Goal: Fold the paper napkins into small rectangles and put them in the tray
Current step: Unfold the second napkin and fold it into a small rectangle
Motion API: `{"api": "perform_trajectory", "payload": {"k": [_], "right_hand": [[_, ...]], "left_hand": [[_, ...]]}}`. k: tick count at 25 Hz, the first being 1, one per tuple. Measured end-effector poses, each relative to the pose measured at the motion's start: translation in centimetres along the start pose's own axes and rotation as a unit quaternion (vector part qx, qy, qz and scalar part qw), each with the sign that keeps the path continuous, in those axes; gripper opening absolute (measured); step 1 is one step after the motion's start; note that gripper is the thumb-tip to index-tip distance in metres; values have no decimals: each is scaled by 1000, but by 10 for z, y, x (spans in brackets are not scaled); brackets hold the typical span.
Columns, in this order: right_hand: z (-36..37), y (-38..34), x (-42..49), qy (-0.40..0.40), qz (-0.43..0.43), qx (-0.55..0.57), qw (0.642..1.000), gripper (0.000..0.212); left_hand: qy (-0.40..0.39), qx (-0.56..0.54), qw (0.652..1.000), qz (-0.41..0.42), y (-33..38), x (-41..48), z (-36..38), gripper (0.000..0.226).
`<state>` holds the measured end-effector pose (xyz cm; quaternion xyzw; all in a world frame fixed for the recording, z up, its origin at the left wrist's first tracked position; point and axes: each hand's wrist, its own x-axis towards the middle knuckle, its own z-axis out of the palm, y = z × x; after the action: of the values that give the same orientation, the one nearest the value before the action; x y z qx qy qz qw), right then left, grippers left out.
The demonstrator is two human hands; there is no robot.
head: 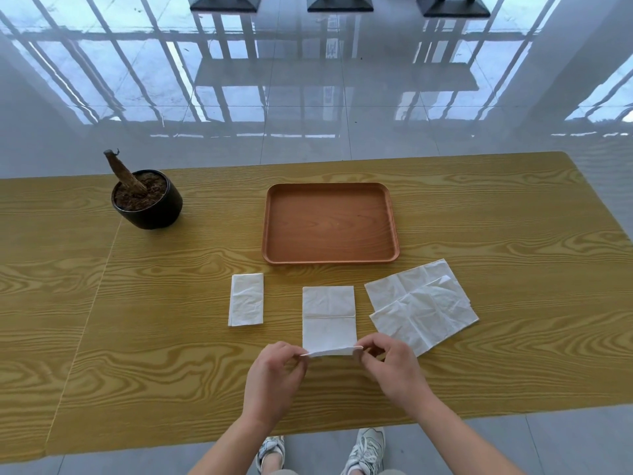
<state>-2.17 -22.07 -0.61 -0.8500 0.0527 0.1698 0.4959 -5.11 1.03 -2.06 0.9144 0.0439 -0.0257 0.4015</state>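
Napkin (329,318) lies long axis twelve-to-six; left hand (274,375) and right hand (394,366) each pinch a near corner, lifting that edge.

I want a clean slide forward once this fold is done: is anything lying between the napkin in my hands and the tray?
Nothing visible. The napkin being folded lies just short of the tray, with only bare table between. The folded napkin and the unfolded napkins sit off to either side.

We note a black pot (147,200) of soil with a bare stump on the counter (479,217); glossy tiled floor (308,108) beyond.
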Motion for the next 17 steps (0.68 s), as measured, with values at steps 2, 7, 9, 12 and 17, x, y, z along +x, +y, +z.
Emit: {"api": "perform_trajectory", "payload": {"k": [2,7,9,12,17], "right_hand": [[2,-3,2,1,2,-8,1000,8],[9,-9,16,29,26,-65,997,12],[11,-10,22,47,29,-91,994,11],[14,-11,30,65,26,-131,989,8],[16,-8,35,72,25,-150,986,5]], "left_hand": [[-2,-14,1000,-26,2,1,0,3],[-1,-37,992,-124,7,12,4,15],[3,-55,985,-163,10,19,5,16],[11,-60,979,-194,12,26,8,17],[20,-55,982,-180,11,28,7,5]]}}
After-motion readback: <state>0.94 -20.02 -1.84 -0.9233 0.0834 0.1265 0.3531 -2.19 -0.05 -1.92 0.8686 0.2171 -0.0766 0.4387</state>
